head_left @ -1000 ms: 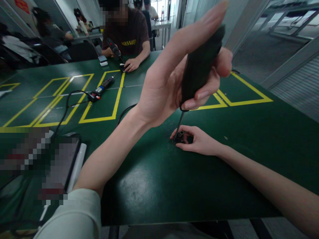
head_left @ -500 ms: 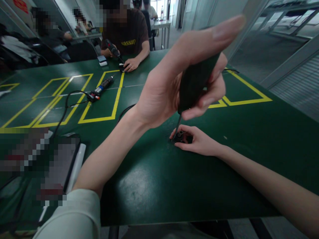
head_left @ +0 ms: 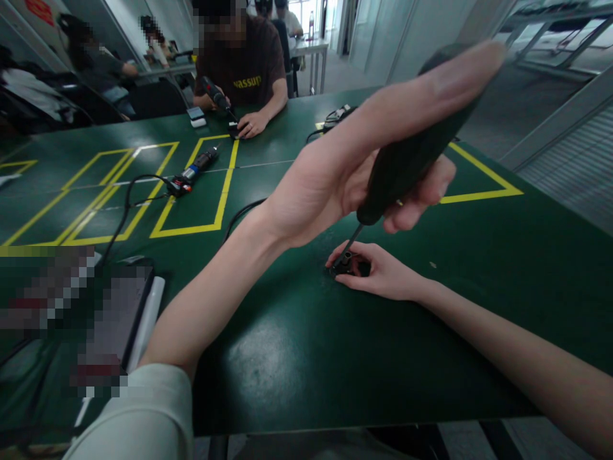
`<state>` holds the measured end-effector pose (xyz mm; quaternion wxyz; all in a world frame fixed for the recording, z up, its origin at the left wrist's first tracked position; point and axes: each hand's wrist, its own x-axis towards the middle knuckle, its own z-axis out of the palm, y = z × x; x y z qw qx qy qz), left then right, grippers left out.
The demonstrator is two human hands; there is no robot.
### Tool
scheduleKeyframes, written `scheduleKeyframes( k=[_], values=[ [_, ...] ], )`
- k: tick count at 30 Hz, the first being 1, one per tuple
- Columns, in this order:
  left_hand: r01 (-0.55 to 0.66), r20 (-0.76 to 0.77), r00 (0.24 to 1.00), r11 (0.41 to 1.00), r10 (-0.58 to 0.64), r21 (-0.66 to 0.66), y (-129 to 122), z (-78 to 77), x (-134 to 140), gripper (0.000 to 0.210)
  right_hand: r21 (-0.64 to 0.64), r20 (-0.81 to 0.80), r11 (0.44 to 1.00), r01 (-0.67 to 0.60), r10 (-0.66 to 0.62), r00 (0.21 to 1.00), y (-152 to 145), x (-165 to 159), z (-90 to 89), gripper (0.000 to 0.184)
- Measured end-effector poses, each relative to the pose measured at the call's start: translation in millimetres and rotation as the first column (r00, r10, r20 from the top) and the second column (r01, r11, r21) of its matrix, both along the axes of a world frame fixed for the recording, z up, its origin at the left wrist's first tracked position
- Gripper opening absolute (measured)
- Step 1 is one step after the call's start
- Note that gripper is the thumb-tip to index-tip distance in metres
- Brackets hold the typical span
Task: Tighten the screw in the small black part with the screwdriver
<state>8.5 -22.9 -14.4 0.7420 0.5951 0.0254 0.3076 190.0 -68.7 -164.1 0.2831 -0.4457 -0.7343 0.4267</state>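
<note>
My left hand [head_left: 325, 176] is wrapped round the dark handle of a screwdriver [head_left: 407, 166], with the thumb lying along the handle's upper side. The tool leans up and to the right, and its thin metal shaft runs down to a small black part [head_left: 348, 260]. On the green table [head_left: 297, 358], my right hand [head_left: 385, 271] grips this part between thumb and fingers. A round, ring-like piece shows on the part, but the fingers cover much of it. Exactly what the screwdriver's tip touches is too small to make out.
A corded power screwdriver [head_left: 195, 169] lies within yellow tape lines at the left. Blurred-out flat objects [head_left: 115, 313] are at the near left. Across the table a co-worker [head_left: 244, 64] holds a similar tool. A dark device [head_left: 338, 116] sits at the far side.
The screwdriver's handle has tipped further to the right, and my left hand has moved right with it. The tip stays at the black part. My right hand has kept its place.
</note>
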Motion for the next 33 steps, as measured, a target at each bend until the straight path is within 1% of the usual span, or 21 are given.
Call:
scheduleKeyframes(
  k=[1,3,6,7,8,9,11,12,14,15,19,21,23,24,25,26,28,29,30,31,33],
  values=[
    [-0.004,0.030,1.000,1.000,0.004,0.014,-0.1,-2.5,1.4,0.040,-0.002,-0.002,1.000,-0.001,0.001,1.000,0.0,0.1,0.0,0.024],
    [-0.028,0.053,0.998,0.999,0.027,0.017,-0.3,-4.9,4.1,0.045,-0.005,0.000,1.000,-0.003,0.003,1.000,0.4,0.4,-0.4,0.024],
    [-0.100,-0.009,0.995,0.995,0.100,-0.023,-1.0,-2.2,6.9,0.058,0.003,0.002,1.000,-0.003,0.003,1.000,1.0,0.6,-1.3,0.025],
    [-0.138,0.064,0.988,0.990,0.141,-0.040,-1.1,-0.5,7.2,0.062,0.006,0.002,1.000,-0.002,0.002,1.000,1.2,0.6,-1.7,0.025],
    [-0.155,0.092,0.983,0.987,0.158,-0.043,-1.0,1.2,7.1,0.064,0.007,0.003,1.000,-0.001,0.001,1.000,1.3,0.5,-2.0,0.025],
    [-0.147,0.069,0.986,0.989,0.148,-0.027,-0.8,2.6,6.4,0.064,0.008,0.004,1.000,-0.001,0.001,1.000,1.2,0.5,-2.2,0.025],
    [-0.081,-0.036,0.996,0.997,0.081,0.003,0.0,4.6,4.2,0.064,0.008,0.006,1.000,0.001,-0.001,1.000,0.9,0.2,-2.1,0.024],
    [-0.064,-0.021,0.998,0.998,0.064,-0.001,0.3,4.9,2.9,0.062,0.008,0.006,1.000,0.001,-0.001,1.000,0.6,-0.1,-1.9,0.025],
    [-0.010,-0.079,0.997,1.000,0.009,-0.013,0.3,4.1,1.0,0.064,0.010,0.003,1.000,0.004,-0.004,1.000,0.0,-0.5,-1.1,0.025],
    [-0.012,-0.085,0.996,1.000,0.010,-0.017,-0.1,3.0,0.7,0.067,0.011,0.000,1.000,0.005,-0.005,1.000,-0.3,-0.7,-0.7,0.024],
    [-0.124,0.009,0.992,0.992,0.124,0.006,-1.8,-2.8,3.0,0.067,0.002,0.001,1.000,0.002,-0.002,1.000,-0.2,-0.6,0.5,0.024],
    [-0.115,0.011,0.993,0.993,0.115,0.033,-0.2,-5.2,4.8,0.065,0.000,0.011,1.000,0.003,-0.003,1.000,0.4,-0.2,0.5,0.025],
    [-0.052,-0.021,0.998,0.997,0.053,0.059,2.7,-6.0,5.9,0.065,0.004,0.019,1.000,0.005,-0.005,1.000,1.1,0.2,0.2,0.026],
    [-0.107,0.090,0.991,0.994,0.103,0.033,4.0,-5.3,6.1,0.066,0.004,0.022,1.000,0.003,-0.003,1.000,1.3,0.4,-0.1,0.027],
    [-0.126,0.101,0.987,0.992,0.122,0.025,4.7,-3.7,5.9,0.070,0.004,0.022,1.000,0.001,-0.001,1.000,1.6,0.5,-0.4,0.027],
    [-0.110,0.033,0.994,0.993,0.108,0.038,4.6,-1.2,5.4,0.075,0.003,0.022,1.000,0.001,-0.001,1.000,1.7,0.6,-0.7,0.027],
    [-0.083,-0.013,0.996,0.996,0.084,0.046,2.3,5.8,4.0,0.084,0.003,0.019,1.000,0.002,-0.002,1.000,1.7,0.7,-1.3,0.026],
    [-0.133,-0.024,0.991,0.991,0.133,0.008,0.4,9.1,3.3,0.086,0.003,0.017,1.000,0.003,-0.003,1.000,1.6,0.7,-1.5,0.026],
    [-0.108,-0.104,0.989,0.994,0.107,-0.001,-1.4,11.5,3.0,0.090,0.005,0.014,1.000,0.005,-0.005,1.000,1.5,0.7,-1.6,0.026],
    [-0.073,-0.130,0.989,0.997,0.070,-0.022,-2.8,12.2,3.2,0.089,0.006,0.011,1.000,0.005,-0.005,1.000,1.3,0.6,-1.6,0.026],
    [-0.072,-0.108,0.992,0.996,0.066,-0.051,-2.9,7.8,5.1,0.079,0.005,0.008,1.000,0.003,-0.003,1.000,0.9,0.1,-1.2,0.027]
  ],
)
